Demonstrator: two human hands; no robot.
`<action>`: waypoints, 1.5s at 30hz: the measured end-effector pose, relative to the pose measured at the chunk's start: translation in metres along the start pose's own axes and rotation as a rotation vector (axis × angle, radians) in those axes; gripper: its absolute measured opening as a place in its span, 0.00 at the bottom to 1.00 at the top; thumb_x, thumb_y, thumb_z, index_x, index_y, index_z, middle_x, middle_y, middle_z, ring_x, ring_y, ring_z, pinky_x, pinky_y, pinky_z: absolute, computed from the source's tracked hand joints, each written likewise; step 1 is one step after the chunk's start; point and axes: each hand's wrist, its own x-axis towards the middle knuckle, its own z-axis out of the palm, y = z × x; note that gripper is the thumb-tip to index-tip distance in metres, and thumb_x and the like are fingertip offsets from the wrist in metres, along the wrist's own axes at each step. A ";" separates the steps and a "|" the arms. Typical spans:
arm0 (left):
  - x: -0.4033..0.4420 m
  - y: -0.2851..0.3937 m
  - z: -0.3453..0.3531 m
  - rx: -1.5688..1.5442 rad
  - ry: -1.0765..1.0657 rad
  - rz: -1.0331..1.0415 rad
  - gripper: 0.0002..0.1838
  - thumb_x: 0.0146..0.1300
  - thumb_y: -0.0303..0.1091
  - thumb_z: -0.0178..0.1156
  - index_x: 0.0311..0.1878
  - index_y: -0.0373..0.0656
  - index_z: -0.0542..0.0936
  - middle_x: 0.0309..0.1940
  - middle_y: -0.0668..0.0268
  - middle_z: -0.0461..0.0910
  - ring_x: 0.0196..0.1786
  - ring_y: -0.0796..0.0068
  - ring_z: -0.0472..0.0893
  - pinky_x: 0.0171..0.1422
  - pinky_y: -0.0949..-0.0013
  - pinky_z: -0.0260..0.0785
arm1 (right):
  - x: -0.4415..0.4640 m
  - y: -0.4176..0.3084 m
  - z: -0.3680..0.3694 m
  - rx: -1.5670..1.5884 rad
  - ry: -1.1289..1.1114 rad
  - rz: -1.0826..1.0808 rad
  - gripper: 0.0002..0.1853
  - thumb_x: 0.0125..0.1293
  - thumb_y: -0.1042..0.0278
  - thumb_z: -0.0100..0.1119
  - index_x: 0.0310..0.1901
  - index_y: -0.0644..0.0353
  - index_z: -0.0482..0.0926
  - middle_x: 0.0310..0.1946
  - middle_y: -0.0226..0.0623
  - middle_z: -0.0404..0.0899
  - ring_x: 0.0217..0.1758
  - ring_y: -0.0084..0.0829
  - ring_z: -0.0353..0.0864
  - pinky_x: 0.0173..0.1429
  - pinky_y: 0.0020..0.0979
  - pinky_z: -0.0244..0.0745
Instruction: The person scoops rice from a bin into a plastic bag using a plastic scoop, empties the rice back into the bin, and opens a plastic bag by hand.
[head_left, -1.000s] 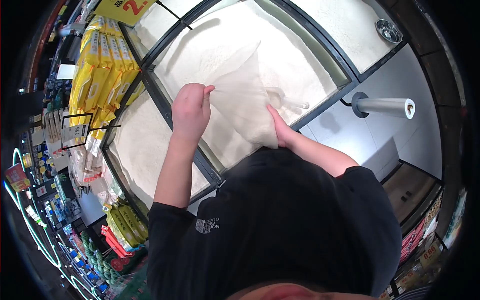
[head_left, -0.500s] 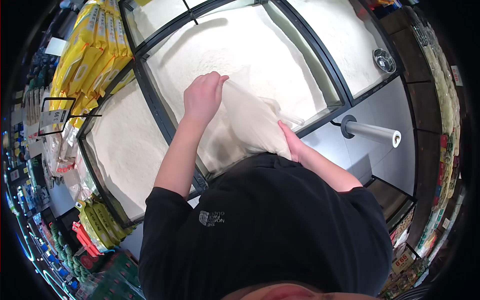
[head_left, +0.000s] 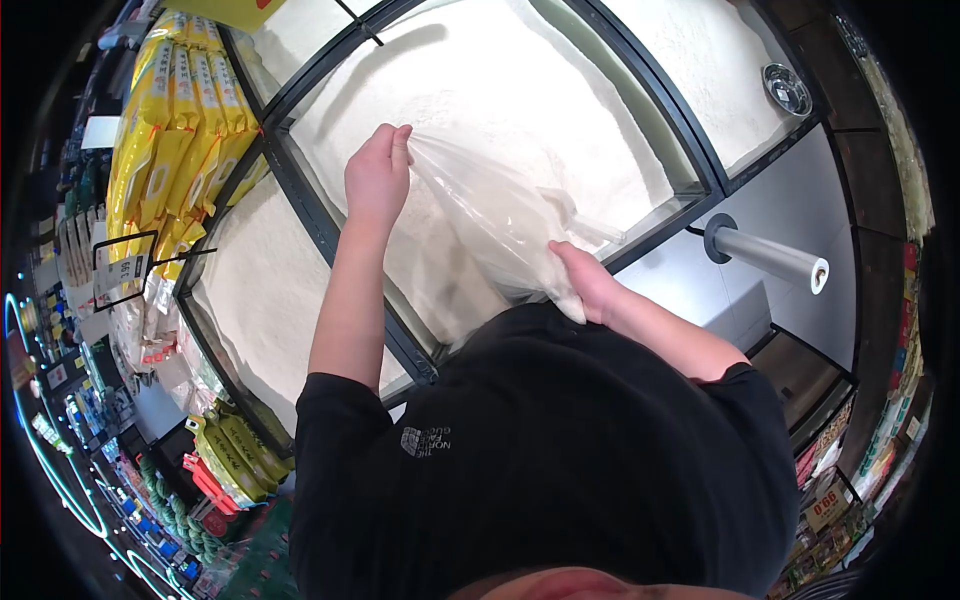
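A clear plastic bag [head_left: 485, 200] is stretched between my two hands above a bin of fine white grain [head_left: 480, 80]. My left hand [head_left: 378, 172] pinches the bag's upper left end, with the fingers closed. Lower right, my right hand [head_left: 585, 282] grips the bag's other end, where a pale bulge [head_left: 568, 300] shows beside the fingers. Whether that bulge is grain or bunched film I cannot tell. Just behind the bag lies a clear, handle-like piece [head_left: 598, 230], its other end partly hidden by the film.
Black frames [head_left: 305, 205] divide the bins. A metal bowl [head_left: 787, 90] sits in the right bin. A roll on a holder [head_left: 770, 258] juts out at right. Yellow packages [head_left: 180, 120] stand at left, near a price tag holder [head_left: 125, 268].
My left hand has moved up and left, drawing the bag longer and tauter. More clear film now shows between my hands. The right hand keeps its grip, and the whole view has shifted slightly.
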 end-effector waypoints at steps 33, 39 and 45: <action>0.025 -0.030 0.023 -0.197 -0.013 -0.231 0.23 0.80 0.47 0.49 0.32 0.40 0.76 0.20 0.64 0.78 0.24 0.70 0.77 0.36 0.64 0.70 | -0.048 -0.065 0.076 -0.202 0.062 -0.096 0.12 0.74 0.59 0.55 0.42 0.60 0.73 0.31 0.29 0.70 0.31 0.21 0.69 0.35 0.29 0.71; 0.025 -0.035 0.021 -0.285 -0.014 -0.286 0.23 0.81 0.47 0.49 0.32 0.39 0.76 0.22 0.66 0.79 0.23 0.76 0.77 0.34 0.68 0.71 | -0.056 -0.077 0.090 -0.177 0.019 -0.109 0.12 0.73 0.60 0.57 0.36 0.58 0.71 0.29 0.29 0.70 0.30 0.21 0.67 0.35 0.29 0.67; 0.023 -0.035 0.024 -0.325 -0.020 -0.314 0.24 0.81 0.47 0.48 0.32 0.39 0.75 0.23 0.67 0.78 0.24 0.77 0.77 0.34 0.69 0.72 | -0.056 -0.079 0.100 -0.202 -0.039 -0.133 0.13 0.73 0.59 0.56 0.33 0.57 0.71 0.26 0.29 0.69 0.27 0.22 0.66 0.32 0.29 0.66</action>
